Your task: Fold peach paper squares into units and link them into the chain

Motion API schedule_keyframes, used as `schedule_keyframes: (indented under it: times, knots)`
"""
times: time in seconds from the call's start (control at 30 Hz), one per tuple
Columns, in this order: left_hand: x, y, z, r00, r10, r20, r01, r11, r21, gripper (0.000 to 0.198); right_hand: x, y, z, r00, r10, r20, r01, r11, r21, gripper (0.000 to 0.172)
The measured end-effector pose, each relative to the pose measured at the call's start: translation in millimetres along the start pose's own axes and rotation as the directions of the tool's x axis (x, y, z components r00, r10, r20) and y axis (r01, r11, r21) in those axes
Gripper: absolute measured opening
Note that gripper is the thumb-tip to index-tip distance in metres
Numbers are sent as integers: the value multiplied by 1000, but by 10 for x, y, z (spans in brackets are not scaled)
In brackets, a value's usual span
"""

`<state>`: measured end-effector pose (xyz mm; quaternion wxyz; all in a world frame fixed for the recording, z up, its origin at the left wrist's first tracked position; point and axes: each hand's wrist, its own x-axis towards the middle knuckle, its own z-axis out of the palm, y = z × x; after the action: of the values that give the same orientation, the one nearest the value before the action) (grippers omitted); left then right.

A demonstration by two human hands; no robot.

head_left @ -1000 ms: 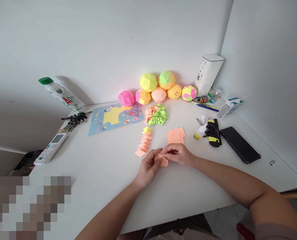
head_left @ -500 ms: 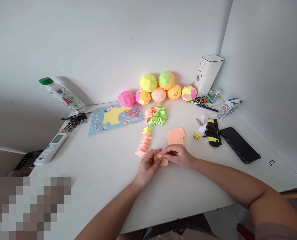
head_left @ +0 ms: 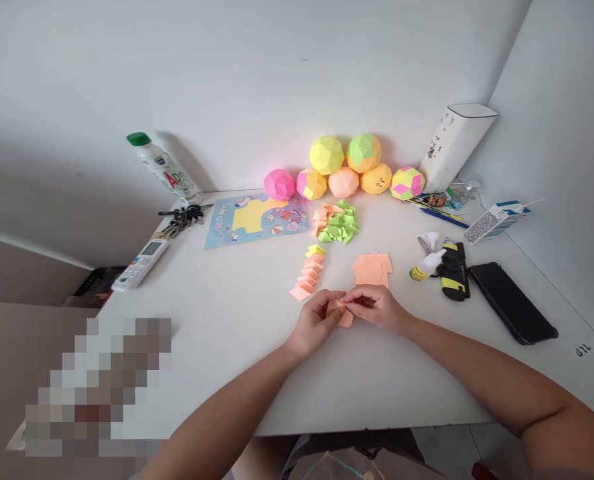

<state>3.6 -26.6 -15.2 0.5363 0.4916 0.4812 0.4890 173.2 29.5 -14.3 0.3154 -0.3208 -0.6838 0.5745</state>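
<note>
Between my hands is a small orange paper piece (head_left: 345, 318), partly hidden by fingers. My left hand (head_left: 319, 321) pinches it from the left. Fingers of my right hand (head_left: 377, 308) are closed on its upper edge, touching my left fingertips. Just beyond my right hand lies a stack of orange paper squares (head_left: 371, 269). A slanting row of folded orange pieces (head_left: 309, 274), with yellow folded paper (head_left: 315, 251) at its far end, lies beyond my left hand. Farther back sits a pile of green folded pieces (head_left: 341, 225) with some orange ones.
Several paper balls (head_left: 344, 181) stand against the wall. A blue picture sheet (head_left: 221, 223), keys (head_left: 184, 217), a remote (head_left: 141, 265) and a bottle (head_left: 169, 172) are at left. Glue (head_left: 425, 267), a yellow-black tool (head_left: 454, 270), a phone (head_left: 513, 301) and a carton (head_left: 494, 222) are at right.
The view has shifted, so the tabletop things appear farther right. Both hands still hold the orange paper, which appears slightly turned between the fingers.
</note>
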Motion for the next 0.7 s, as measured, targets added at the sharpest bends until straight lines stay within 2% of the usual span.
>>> schedule_keyframes:
  times: [0.17,0.5,0.7]
  knots:
    - [18,-24,-1,999,53,5,-53,998,17,20,4,8,-20,1000,17,14,-17,1000,-10,15]
    - [23,-22,-17,998,36,55,-41,995,90,21,26,-32,-36,999,-24,28,26,999,-40,15]
    - [31,-100,-33,1000,16,-1,-16,999,43,29,6,6,-17,1000,-11,17,12,1000,-21,13]
